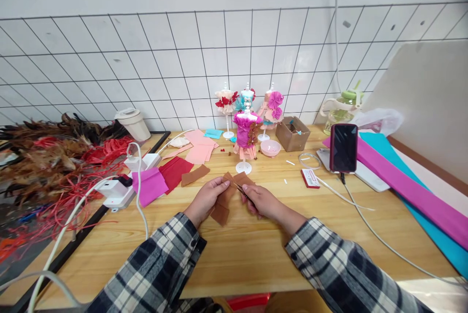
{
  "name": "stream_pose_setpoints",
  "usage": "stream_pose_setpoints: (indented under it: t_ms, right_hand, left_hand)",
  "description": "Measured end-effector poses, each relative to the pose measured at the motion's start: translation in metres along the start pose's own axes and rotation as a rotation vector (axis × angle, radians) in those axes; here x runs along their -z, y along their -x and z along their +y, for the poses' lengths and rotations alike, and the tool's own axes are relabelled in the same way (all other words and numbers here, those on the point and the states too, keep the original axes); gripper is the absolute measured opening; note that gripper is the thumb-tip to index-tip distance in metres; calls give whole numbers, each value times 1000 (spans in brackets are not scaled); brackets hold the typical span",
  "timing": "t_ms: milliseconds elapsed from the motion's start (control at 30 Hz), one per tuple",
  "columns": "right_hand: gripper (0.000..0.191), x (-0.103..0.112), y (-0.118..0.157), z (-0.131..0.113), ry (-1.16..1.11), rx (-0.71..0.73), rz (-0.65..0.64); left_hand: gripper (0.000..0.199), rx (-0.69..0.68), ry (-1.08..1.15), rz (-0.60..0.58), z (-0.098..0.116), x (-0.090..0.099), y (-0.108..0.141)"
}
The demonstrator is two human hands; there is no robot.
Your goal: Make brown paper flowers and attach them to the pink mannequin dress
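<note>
My left hand [210,198] pinches a folded strip of brown crepe paper [220,210], which hangs down between my two hands. In my right hand [261,199] is a small pair of scissors [247,195] with dark handles, its thin blades pointing at the brown paper. Another brown piece [245,180] lies just past my right fingers, and a loose brown strip [195,175] rests to the left. Right behind my hands stands a mini dress form [247,132] in a magenta and peach paper dress with brown trim.
More dress forms [227,106] stand at the back beside a pink bowl [270,147] and a brown box [293,135]. Red paper [175,174] and magenta paper [149,186] lie left, near white power strips [117,193] and feathers [44,157]. A phone [343,147] with its cable stands right.
</note>
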State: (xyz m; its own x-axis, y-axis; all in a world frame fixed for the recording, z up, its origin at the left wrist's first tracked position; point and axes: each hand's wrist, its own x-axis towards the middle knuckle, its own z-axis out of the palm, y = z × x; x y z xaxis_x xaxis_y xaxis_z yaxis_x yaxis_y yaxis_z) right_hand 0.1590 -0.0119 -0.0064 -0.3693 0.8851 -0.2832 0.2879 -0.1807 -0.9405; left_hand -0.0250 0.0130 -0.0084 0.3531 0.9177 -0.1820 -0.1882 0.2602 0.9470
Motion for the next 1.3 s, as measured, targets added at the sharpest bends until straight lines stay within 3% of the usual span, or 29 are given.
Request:
stream_pose_setpoints:
  t_ms: [300, 633, 933, 1300]
  right_hand:
    - [51, -3, -7, 11, 9, 48, 19]
    - [46, -5, -5, 8, 60, 67, 42]
    - [44, -2, -12, 14, 255, 252, 132]
    - [42, -2, -12, 12, 299, 243, 151]
  left_hand:
    - [30, -63, -370, -16, -3, 2, -2]
    - [33, -20, -360, -95, -8, 5, -3]
    - [34, -35, -407, -93, -9, 5, -4]
    - [35, -40, -403, -108, -8, 2, -1]
